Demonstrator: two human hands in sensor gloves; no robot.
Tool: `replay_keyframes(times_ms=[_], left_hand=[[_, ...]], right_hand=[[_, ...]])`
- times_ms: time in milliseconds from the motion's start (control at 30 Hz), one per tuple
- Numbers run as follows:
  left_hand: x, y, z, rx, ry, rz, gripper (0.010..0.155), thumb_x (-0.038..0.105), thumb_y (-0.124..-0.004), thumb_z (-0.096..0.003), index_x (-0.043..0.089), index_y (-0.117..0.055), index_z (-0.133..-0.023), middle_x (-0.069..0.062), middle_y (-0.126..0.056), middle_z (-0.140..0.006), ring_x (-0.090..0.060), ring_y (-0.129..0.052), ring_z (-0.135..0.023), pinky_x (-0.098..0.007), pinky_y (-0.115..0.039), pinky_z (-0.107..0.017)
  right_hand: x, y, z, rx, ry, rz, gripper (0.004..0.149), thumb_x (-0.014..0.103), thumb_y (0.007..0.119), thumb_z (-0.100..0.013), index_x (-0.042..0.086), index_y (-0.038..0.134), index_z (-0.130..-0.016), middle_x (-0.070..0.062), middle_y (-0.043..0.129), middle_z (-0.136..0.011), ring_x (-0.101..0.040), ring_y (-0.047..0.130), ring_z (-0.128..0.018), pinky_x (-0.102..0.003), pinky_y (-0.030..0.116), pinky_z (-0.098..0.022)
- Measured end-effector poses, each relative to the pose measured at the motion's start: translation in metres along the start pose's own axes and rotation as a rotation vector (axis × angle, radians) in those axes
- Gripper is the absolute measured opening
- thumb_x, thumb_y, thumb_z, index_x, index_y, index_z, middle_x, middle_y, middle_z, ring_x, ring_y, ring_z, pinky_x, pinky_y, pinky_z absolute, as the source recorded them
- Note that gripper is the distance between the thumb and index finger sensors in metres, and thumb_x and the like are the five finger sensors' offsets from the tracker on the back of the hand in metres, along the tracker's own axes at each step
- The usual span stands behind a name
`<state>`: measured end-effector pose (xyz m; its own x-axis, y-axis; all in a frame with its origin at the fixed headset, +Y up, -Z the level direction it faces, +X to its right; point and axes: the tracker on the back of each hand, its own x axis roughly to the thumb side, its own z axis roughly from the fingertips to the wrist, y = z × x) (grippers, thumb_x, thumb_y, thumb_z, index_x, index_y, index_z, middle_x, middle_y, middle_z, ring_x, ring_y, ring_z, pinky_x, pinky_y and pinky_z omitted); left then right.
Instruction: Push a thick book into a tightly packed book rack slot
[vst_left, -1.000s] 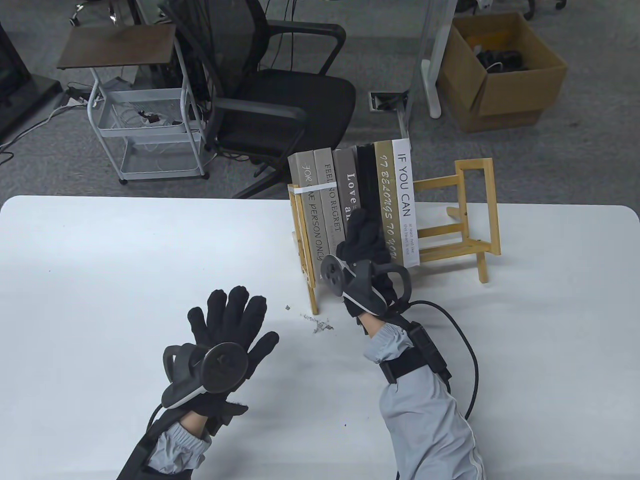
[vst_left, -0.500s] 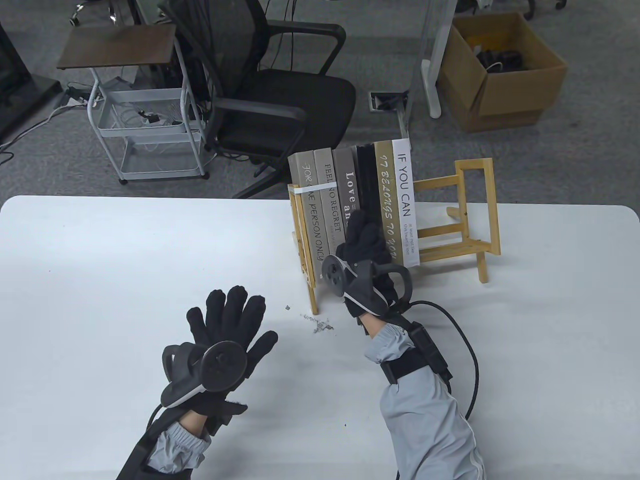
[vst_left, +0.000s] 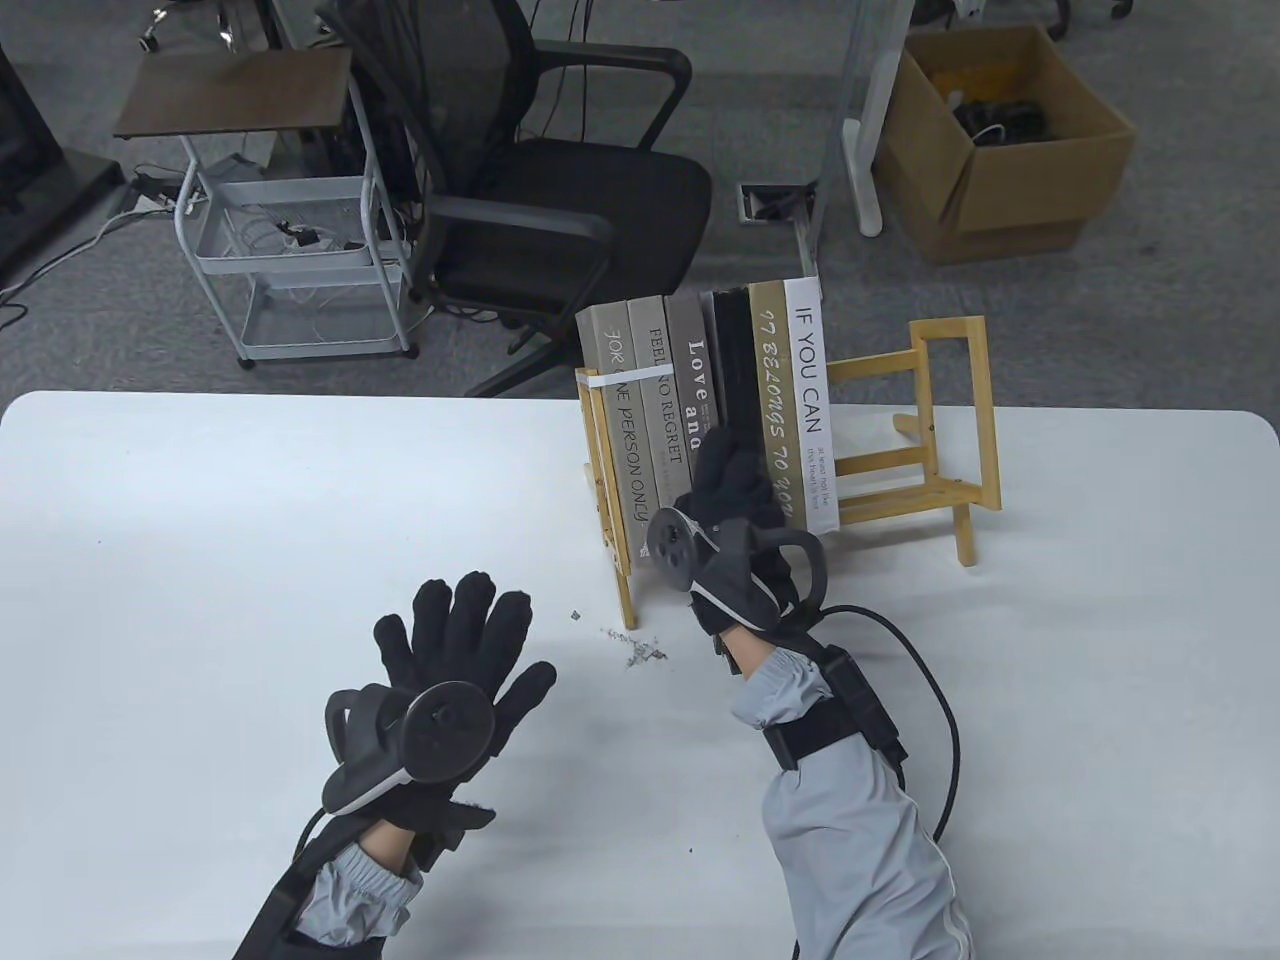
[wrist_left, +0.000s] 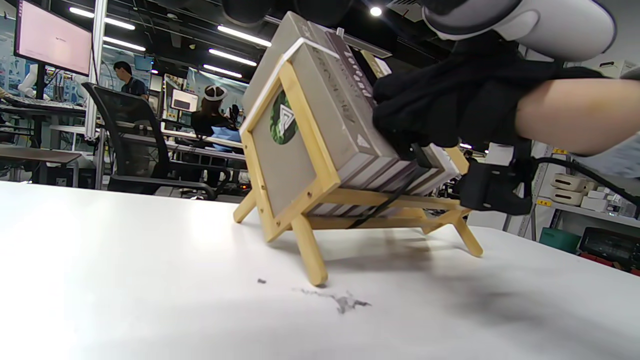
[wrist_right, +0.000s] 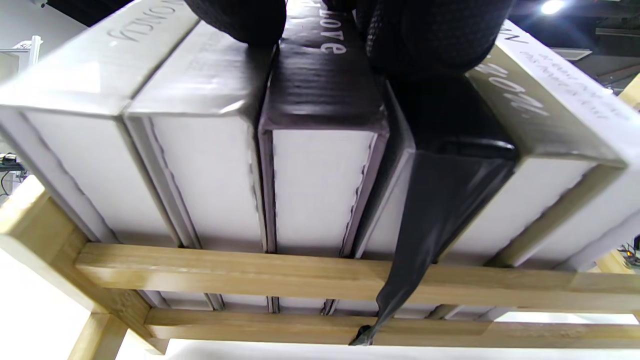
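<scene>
Now your right hand (vst_left: 735, 490) presses its gloved fingers flat on the spines of the books in the tilted light wooden book rack (vst_left: 945, 430); it pushes and grips nothing, and how far the fingers curl I cannot tell. The thick black book (vst_left: 730, 350) sits in the row between the grey book with the word "Love" (vst_left: 692, 370) and the olive book with white letters (vst_left: 775, 390). In the right wrist view its lower end looks nearly level with its neighbours, so I judge it is almost fully in. The row leans against the left end of the rack, which keeps the books tight and gives your push something to work against. Your left hand (vst_left: 455, 650) rests spread wide on the white table (vst_left: 200, 560), holding nothing, well apart from the rack; probably it only steadies you.

I count six books in the row: three grey, one black, one olive, one white (vst_left: 812, 400). There is one rack and two hands.
</scene>
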<state>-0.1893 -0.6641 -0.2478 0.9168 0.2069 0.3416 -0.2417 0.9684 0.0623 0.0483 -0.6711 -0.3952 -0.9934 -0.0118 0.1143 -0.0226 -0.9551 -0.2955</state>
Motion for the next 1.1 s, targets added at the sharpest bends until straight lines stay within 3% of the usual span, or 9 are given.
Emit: replay_keyframes(times_ms=[433, 600, 867, 1100], left_hand=[[0.001, -0.002, -0.001, -0.011, -0.007, -0.001, 0.070, 0.062, -0.050, -0.0691, 0.022, -0.038, -0.125, -0.025, -0.033, -0.130, -0.063, -0.034, -0.114, -0.083, -0.032, -0.072], [0.002, -0.002, -0.001, -0.011, -0.010, 0.001, 0.070, 0.062, -0.050, -0.0691, 0.022, -0.038, -0.125, -0.025, -0.034, -0.130, -0.063, -0.034, -0.113, -0.083, -0.032, -0.072], [0.003, -0.002, 0.000, -0.008, -0.019, 0.008, 0.070, 0.062, -0.050, -0.0691, 0.022, -0.037, -0.125, -0.025, -0.034, -0.130, -0.063, -0.034, -0.114, -0.083, -0.031, -0.072], [0.005, -0.002, 0.001, -0.006, -0.029, 0.009, 0.070, 0.062, -0.050, -0.0691, 0.022, -0.037, -0.125, -0.025, -0.034, -0.131, -0.063, -0.034, -0.114, -0.083, -0.031, -0.072]], right_hand=[[-0.007, -0.001, 0.023, 0.031, -0.029, -0.076, 0.066, 0.034, 0.065, -0.066, -0.008, 0.050, -0.115, -0.038, 0.059, -0.099, -0.048, 0.079, -0.071, -0.049, 0.073, -0.055], [-0.010, -0.008, 0.041, 0.037, -0.056, -0.122, 0.069, 0.036, 0.062, -0.067, -0.009, 0.045, -0.117, -0.040, 0.055, -0.104, -0.053, 0.075, -0.076, -0.054, 0.070, -0.059], [-0.016, -0.036, 0.069, 0.118, -0.150, -0.255, 0.069, 0.036, 0.054, -0.069, -0.003, 0.032, -0.121, -0.042, 0.036, -0.117, -0.067, 0.049, -0.098, -0.077, 0.044, -0.068], [-0.013, -0.048, 0.093, 0.159, -0.271, -0.319, 0.071, 0.043, 0.050, -0.069, 0.003, 0.025, -0.123, -0.040, 0.023, -0.121, -0.072, 0.031, -0.102, -0.084, 0.027, -0.064]])
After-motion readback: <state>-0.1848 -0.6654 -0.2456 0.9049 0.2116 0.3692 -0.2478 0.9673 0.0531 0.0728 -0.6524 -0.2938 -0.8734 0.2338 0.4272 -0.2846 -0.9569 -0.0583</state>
